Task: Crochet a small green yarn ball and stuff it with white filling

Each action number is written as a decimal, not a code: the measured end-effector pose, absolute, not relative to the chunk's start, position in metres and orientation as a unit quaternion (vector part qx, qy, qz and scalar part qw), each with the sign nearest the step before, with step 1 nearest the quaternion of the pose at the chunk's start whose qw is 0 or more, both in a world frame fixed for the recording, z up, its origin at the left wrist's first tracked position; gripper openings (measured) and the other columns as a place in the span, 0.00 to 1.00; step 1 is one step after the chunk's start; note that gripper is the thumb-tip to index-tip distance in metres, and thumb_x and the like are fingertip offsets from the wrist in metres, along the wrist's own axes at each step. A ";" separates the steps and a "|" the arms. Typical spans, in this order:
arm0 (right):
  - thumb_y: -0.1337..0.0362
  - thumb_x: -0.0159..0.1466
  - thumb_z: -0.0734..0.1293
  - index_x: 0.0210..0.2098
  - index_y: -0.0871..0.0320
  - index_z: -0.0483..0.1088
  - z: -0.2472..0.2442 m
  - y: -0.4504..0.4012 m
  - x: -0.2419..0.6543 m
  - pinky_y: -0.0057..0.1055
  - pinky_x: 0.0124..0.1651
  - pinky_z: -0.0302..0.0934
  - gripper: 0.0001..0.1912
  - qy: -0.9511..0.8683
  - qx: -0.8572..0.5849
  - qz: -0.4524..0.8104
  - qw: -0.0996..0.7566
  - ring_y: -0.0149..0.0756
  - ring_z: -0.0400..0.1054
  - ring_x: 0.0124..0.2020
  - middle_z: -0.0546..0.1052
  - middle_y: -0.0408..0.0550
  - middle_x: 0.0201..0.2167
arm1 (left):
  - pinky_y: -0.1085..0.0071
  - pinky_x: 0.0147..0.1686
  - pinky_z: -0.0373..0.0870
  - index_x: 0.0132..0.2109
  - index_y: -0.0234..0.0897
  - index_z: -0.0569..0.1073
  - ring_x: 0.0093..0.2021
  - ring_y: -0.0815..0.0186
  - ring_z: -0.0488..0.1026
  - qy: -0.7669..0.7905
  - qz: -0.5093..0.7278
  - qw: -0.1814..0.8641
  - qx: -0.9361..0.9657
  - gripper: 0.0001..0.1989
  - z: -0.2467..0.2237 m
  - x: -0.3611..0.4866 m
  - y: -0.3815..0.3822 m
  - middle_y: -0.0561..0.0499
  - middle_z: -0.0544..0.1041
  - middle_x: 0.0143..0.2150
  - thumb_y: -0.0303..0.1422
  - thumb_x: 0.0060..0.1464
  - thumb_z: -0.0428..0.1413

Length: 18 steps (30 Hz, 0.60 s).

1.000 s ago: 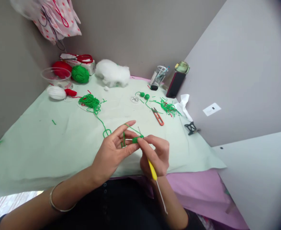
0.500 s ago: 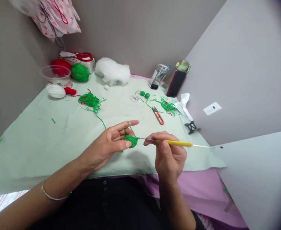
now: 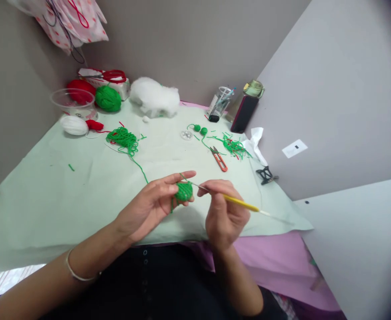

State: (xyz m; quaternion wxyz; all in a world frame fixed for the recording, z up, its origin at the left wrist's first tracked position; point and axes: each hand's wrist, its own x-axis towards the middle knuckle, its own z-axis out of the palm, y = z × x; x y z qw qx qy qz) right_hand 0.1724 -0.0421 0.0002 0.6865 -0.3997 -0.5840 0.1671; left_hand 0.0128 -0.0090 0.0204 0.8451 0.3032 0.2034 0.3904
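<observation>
A small green crochet piece [image 3: 184,191] is pinched between the thumb and fingers of my left hand [image 3: 153,200], its index finger stretched out with green yarn over it. My right hand [image 3: 227,215] is closed round the yellow handle of a crochet hook [image 3: 240,203]. The hook's thin metal tip meets the upper edge of the crochet piece; whether it is inside a stitch I cannot tell. A green strand [image 3: 138,165] runs from my left hand back to a loose heap of green yarn [image 3: 123,140].
Orange thread snips [image 3: 219,161] lie beyond my right hand, near yarn scraps [image 3: 234,146] and two small green balls [image 3: 200,129]. White stuffing [image 3: 155,98], a green yarn ball [image 3: 107,98] and a plastic tub [image 3: 73,106] stand at the back. A bottle [image 3: 253,91] is by the right wall.
My left hand has turned the crochet piece so more of its rounded side shows. My right hand has moved slightly left, and the hook now slopes down to the right instead of lying nearly level.
</observation>
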 end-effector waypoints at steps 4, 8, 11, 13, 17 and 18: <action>0.63 0.71 0.66 0.40 0.52 0.79 0.011 -0.041 0.178 0.33 0.31 0.68 0.09 -0.508 -0.354 0.325 0.715 0.33 0.70 0.28 0.76 0.45 0.31 | 0.75 0.46 0.70 0.55 0.37 0.82 0.41 0.69 0.74 0.189 0.386 0.838 0.335 0.18 0.019 0.007 -0.005 0.50 0.77 0.40 0.33 0.58 0.63; 0.62 0.71 0.67 0.42 0.50 0.80 0.008 -0.041 0.176 0.34 0.37 0.68 0.08 -0.535 -0.345 0.353 0.685 0.34 0.72 0.34 0.79 0.46 0.36 | 0.75 0.53 0.68 0.60 0.48 0.79 0.49 0.69 0.73 0.216 0.385 0.794 0.418 0.25 0.014 0.005 -0.007 0.53 0.76 0.45 0.30 0.55 0.68; 0.64 0.71 0.67 0.44 0.49 0.81 0.003 -0.041 0.175 0.35 0.40 0.68 0.09 -0.544 -0.349 0.356 0.675 0.36 0.73 0.39 0.82 0.46 0.40 | 0.72 0.55 0.69 0.61 0.52 0.77 0.52 0.67 0.73 0.244 0.389 0.749 0.477 0.29 0.013 0.004 -0.007 0.54 0.75 0.45 0.28 0.53 0.70; 0.64 0.71 0.67 0.44 0.49 0.81 0.001 -0.040 0.176 0.35 0.41 0.68 0.09 -0.538 -0.341 0.381 0.670 0.35 0.73 0.38 0.82 0.46 0.40 | 0.71 0.56 0.69 0.62 0.51 0.77 0.51 0.67 0.74 0.264 0.391 0.721 0.507 0.31 0.015 0.002 -0.006 0.54 0.74 0.44 0.29 0.52 0.71; 0.62 0.71 0.67 0.43 0.50 0.80 0.002 -0.037 0.179 0.34 0.41 0.67 0.08 -0.539 -0.324 0.416 0.657 0.35 0.73 0.39 0.82 0.46 0.39 | 0.67 0.59 0.68 0.65 0.48 0.73 0.53 0.64 0.74 0.293 0.374 0.681 0.557 0.33 0.018 -0.001 -0.006 0.53 0.74 0.46 0.31 0.53 0.70; 0.62 0.71 0.67 0.43 0.49 0.80 0.003 -0.037 0.180 0.34 0.41 0.67 0.08 -0.536 -0.319 0.427 0.655 0.35 0.73 0.38 0.82 0.45 0.39 | 0.66 0.60 0.67 0.65 0.47 0.73 0.54 0.63 0.74 0.298 0.367 0.673 0.569 0.33 0.019 -0.002 -0.006 0.52 0.74 0.47 0.32 0.54 0.69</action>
